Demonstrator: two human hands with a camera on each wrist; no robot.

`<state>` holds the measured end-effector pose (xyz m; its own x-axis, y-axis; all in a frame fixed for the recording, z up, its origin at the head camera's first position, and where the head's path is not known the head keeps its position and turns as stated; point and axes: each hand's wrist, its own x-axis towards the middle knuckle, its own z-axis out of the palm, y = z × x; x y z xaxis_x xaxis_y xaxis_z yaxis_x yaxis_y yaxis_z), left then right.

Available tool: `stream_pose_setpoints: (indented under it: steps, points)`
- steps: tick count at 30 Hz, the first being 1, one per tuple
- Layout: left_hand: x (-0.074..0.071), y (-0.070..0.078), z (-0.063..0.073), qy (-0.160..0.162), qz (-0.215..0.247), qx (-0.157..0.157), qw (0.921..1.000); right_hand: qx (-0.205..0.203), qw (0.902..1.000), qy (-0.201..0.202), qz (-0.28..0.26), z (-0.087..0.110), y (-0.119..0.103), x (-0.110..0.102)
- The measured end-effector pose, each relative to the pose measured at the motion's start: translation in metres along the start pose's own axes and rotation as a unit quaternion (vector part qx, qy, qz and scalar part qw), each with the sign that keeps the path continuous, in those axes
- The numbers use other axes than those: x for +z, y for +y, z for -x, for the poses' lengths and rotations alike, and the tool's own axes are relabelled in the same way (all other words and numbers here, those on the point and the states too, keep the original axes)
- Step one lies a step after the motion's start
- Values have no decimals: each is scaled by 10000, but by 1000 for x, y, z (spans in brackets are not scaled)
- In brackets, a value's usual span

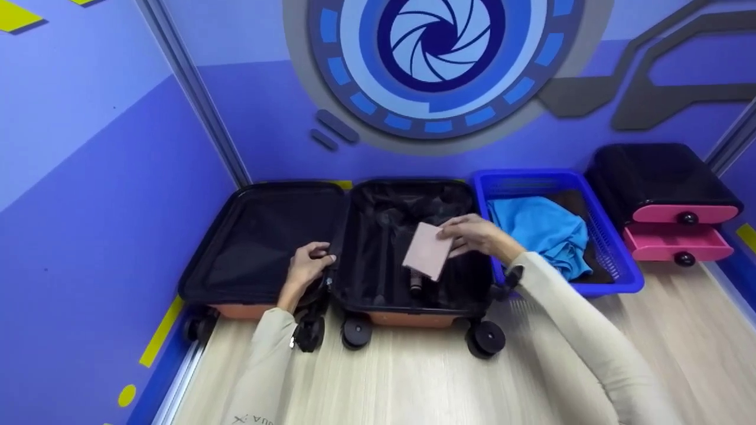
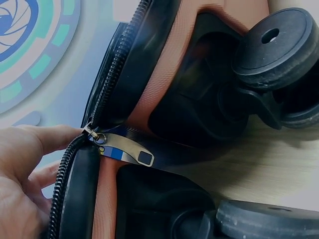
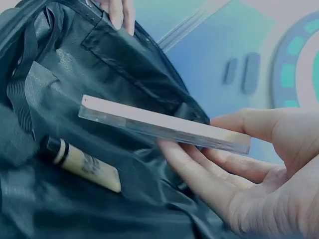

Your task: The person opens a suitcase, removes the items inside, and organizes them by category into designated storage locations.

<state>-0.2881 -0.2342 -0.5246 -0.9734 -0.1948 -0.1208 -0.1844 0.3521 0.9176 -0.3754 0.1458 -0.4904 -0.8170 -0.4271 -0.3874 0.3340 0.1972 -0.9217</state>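
My right hand (image 1: 472, 235) pinches a thin pink case (image 1: 427, 251) with a clear lower layer, thumb on top and fingers beneath. It is held over the right half of the open suitcase (image 1: 378, 283). Below it, a small beige cosmetic tube (image 3: 92, 168) with a black cap lies on the black lining. My left hand (image 1: 306, 268) rests at the inner edge of the suitcase's left half (image 1: 260, 236), where the halves meet. One finger reaches the metal zipper pull (image 2: 127, 147) in the left wrist view. Its fingertips (image 3: 116, 15) show over the rim in the right wrist view.
A blue basket (image 1: 614, 289) with a bright blue cloth (image 1: 537, 227) and a dark brown one stands right of the suitcase. Beyond it is a black box with pink drawers (image 1: 679, 239), the lower pulled out. Suitcase wheels (image 1: 486, 339) stick out toward me. Walls close the back and left.
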Motion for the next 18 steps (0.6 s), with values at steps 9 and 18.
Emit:
stream_pose_setpoints:
  steps: [9,18]
  points:
    - [-4,-5,3,5,-91,-83,9999,-329,9968,577,-449,56,-1,-68]
    - [-7,-11,8,84,-45,-72,9999,-1781,9725,48,-1498,134,12,-152]
